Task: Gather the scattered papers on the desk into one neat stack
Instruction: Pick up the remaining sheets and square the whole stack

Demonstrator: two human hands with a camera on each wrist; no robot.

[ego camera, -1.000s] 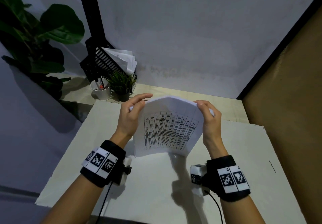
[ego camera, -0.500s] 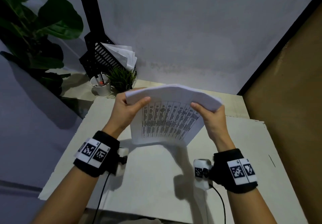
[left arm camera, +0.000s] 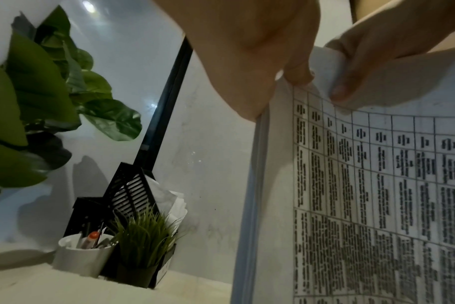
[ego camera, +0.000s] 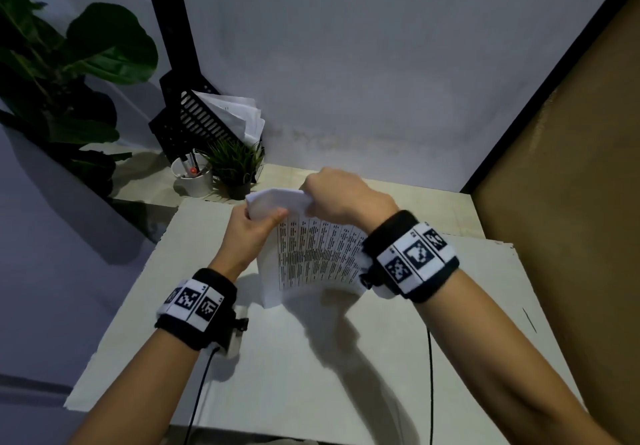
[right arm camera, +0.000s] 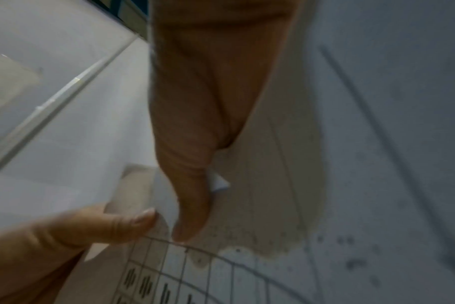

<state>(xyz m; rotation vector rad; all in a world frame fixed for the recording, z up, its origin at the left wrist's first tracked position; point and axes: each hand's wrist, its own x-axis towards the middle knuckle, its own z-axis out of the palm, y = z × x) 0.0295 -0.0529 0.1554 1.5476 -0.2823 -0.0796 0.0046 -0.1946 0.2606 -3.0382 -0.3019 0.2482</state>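
Observation:
A sheaf of white papers [ego camera: 311,257] with a printed table on the near sheet hangs upright above the pale desk [ego camera: 311,358]. My left hand [ego camera: 254,226] pinches its top left corner, thumb on the printed side. My right hand [ego camera: 332,191] has crossed over and grips the top edge right beside the left hand, so the top curls into a white fold. The left wrist view shows the papers [left arm camera: 364,195] close up, their left edges roughly aligned, with both hands' fingertips [left arm camera: 299,76] on the top corner. The right wrist view shows the papers [right arm camera: 221,277] under my thumb.
At the desk's back left stand a white cup of pens [ego camera: 192,179], a small potted grass plant [ego camera: 237,167] and a black mesh file holder [ego camera: 197,122] with more sheets in it. A large leafy plant [ego camera: 69,63] fills the far left. A brown panel [ego camera: 571,202] bounds the right.
My right hand has swung from the papers' right edge across to the top left, next to the left hand. The sheaf now hangs lower and curls at the top.

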